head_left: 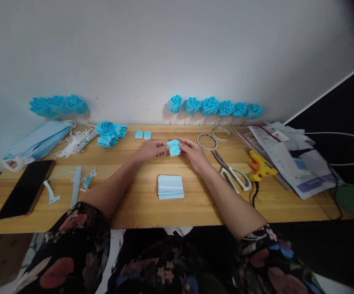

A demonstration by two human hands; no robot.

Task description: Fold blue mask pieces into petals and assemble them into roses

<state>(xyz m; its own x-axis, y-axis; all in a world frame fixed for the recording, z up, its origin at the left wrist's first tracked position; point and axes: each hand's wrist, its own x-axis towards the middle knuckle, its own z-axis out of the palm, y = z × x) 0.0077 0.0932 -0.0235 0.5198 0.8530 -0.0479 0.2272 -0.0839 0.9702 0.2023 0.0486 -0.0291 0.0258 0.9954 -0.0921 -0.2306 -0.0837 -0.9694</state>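
Observation:
Just above the middle of the table, a small folded blue piece of mask fabric is held up between both hands. My left hand pinches its left edge. On the other side, my right hand grips the right edge with thumb and fingers. Nearer to me lies a stack of light-blue fabric squares. Two small blue pieces with rounded tops rest behind my left hand. White-handled scissors lie to the right of my right forearm.
Blue fabric roses on sticks lean along the wall, with more roses at left. Masks, cut straps, a phone and scraps occupy the left. Tape rolls and a yellow glue gun lie right.

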